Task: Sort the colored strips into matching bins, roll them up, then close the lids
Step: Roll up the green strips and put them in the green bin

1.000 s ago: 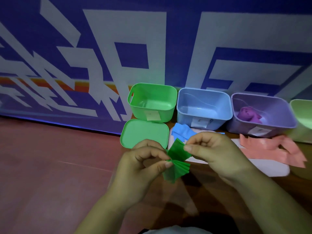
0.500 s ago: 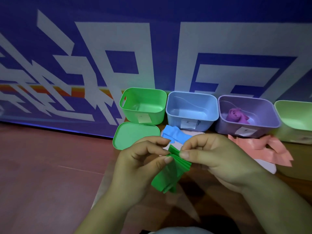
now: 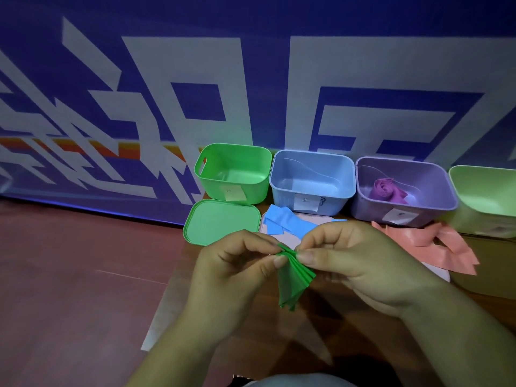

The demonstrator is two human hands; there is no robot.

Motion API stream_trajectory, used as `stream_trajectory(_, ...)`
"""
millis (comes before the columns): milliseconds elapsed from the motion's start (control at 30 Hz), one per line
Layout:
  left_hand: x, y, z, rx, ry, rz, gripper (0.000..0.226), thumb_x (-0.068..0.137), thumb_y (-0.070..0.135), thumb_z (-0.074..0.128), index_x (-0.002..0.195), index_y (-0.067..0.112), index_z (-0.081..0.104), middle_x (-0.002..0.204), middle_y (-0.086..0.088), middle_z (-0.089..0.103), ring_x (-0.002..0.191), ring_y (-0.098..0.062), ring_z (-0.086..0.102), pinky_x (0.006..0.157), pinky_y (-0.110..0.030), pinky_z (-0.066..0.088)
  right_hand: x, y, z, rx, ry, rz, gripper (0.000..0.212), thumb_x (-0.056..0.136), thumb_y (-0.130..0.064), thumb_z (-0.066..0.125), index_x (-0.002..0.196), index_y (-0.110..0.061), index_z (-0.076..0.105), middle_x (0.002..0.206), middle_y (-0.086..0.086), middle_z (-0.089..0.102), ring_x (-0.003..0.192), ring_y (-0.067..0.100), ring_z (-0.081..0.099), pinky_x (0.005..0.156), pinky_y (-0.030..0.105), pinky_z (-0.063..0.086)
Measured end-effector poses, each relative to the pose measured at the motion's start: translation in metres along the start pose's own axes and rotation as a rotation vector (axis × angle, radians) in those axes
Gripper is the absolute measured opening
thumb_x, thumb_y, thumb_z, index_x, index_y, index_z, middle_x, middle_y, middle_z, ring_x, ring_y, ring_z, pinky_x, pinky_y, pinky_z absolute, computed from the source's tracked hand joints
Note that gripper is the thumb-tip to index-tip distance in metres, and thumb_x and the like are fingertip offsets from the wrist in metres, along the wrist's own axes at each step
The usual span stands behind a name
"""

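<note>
**Four bins, one green strip between two hands**

We count four open bins in one row along the blue and white banner (image 3: 173, 88). From the left they are a green bin (image 3: 233, 174), a blue bin (image 3: 312, 180), a purple bin (image 3: 405, 188) and a light green bin (image 3: 485, 196). One green lid (image 3: 220, 222) lies flat in front of the green bin. One blue strip (image 3: 284, 223) lies crumpled in front of the blue bin, on a pale lid (image 3: 276, 240). One purple strip (image 3: 386, 188) is rolled inside the purple bin. A heap of pink strips (image 3: 435, 241) lies in front of this bin; we cannot count them.

The light green bin is cut off by the right edge. The pale lid is mostly covered by the blue strip and the hands, so we cannot tell if it is one lid or two. Three bins carry a paper label, but the writing is too small to read.

The left hand (image 3: 237, 275) and the right hand (image 3: 351, 261) both pinch the green strip (image 3: 293, 277) between thumb and forefinger. Each grip is closed on the top end of it, and the two grips almost touch each other. The strip is folded in several layers. It hangs down below the grips and spreads like a fan above the counter (image 3: 307, 344), in front of the pale lid and not in any bin.
</note>
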State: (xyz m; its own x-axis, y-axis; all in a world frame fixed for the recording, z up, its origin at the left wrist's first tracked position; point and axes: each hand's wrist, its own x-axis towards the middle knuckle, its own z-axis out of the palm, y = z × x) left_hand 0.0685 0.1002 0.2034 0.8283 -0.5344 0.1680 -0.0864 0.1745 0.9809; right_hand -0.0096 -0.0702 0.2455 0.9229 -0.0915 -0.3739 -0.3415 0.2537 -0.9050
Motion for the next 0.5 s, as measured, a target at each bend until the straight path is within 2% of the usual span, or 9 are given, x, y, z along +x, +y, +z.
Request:
stream_trajectory(100,-0.0013,0.0005,0.0012,-0.006,0.016,-0.018,0.015,0.069,0.001,0.079,0.079,0.010,0.072,0.083,-0.012,0.075,0.078,-0.027,0.071,0.073,-0.036,0.058,0.0005,0.0004,-0.0024,-0.020,0.005,-0.020,0.008,0.064,-0.015,0.074,0.071,-0.012,0.073,0.071,0.004,0.069,0.065,0.010,0.060,0.061,0.017,0.049)
stream_trajectory(233,-0.0026,0.0016,0.0003,0.031,0.032,-0.027,0.013,0.069,0.020,0.080,0.080,0.018,0.073,0.082,-0.014,0.074,0.075,-0.046,0.066,0.064,-0.057,0.054,0.0014,0.0001,-0.0026,-0.019,0.007,-0.035,0.007,0.065,-0.013,0.073,0.072,-0.011,0.073,0.070,0.003,0.069,0.064,0.009,0.061,0.061,0.016,0.049)
stream_trajectory(300,-0.0015,0.0021,-0.0009,0.054,0.033,-0.021,0.014,0.070,0.018,0.081,0.081,0.017,0.073,0.082,-0.011,0.075,0.076,-0.038,0.069,0.068,-0.052,0.056,0.0019,-0.0012,-0.0012,-0.029,0.012,-0.043,0.007,0.066,-0.012,0.073,0.073,-0.010,0.073,0.070,0.003,0.069,0.064,0.008,0.061,0.060,0.016,0.049)
stream_trajectory(400,0.0002,0.0029,-0.0024,0.078,0.029,-0.011,0.015,0.072,0.006,0.078,0.081,0.016,0.071,0.081,-0.007,0.075,0.076,-0.021,0.071,0.070,-0.034,0.059,0.0036,-0.0013,0.0013,-0.086,0.063,-0.077,0.005,0.076,-0.005,0.073,0.075,-0.009,0.073,0.068,-0.001,0.070,0.060,0.004,0.061,0.058,0.012,0.046)
stream_trajectory(500,0.0017,0.0009,-0.0035,0.084,0.048,0.000,0.019,0.074,0.003,0.074,0.082,0.018,0.070,0.080,-0.004,0.073,0.075,-0.014,0.069,0.069,-0.026,0.056,0.0048,0.0023,0.0041,-0.142,0.145,-0.146,0.010,0.082,-0.001,0.071,0.079,-0.010,0.075,0.070,0.000,0.073,0.064,0.003,0.064,0.061,0.012,0.047)
